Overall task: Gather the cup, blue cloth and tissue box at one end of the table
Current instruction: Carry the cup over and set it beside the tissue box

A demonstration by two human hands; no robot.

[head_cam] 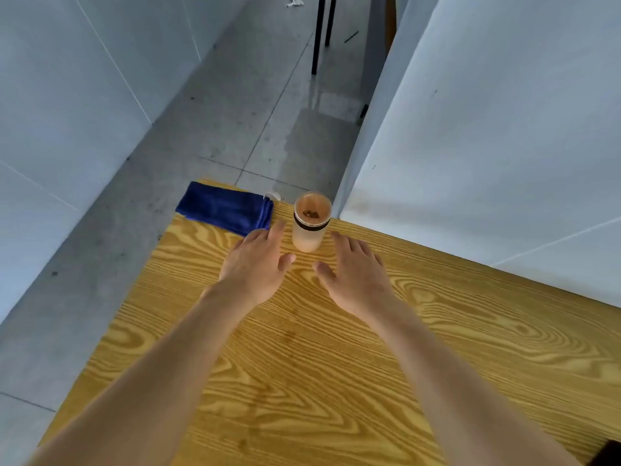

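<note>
Two of three task items already at the far end of the wooden table: frosted cup upright near the corner, folded blue cloth just beside it on the left, overhanging the edge; tissue box nowhere in view. Left hand and right hand flanking the cup, fingers straight and relaxed, holding nothing, apparently just apart from it. Likely next: locating the tissue box elsewhere and carrying it here without knocking the cup.

Frosted cup upright near the table's far end, folded blue cloth just beside it.
</note>
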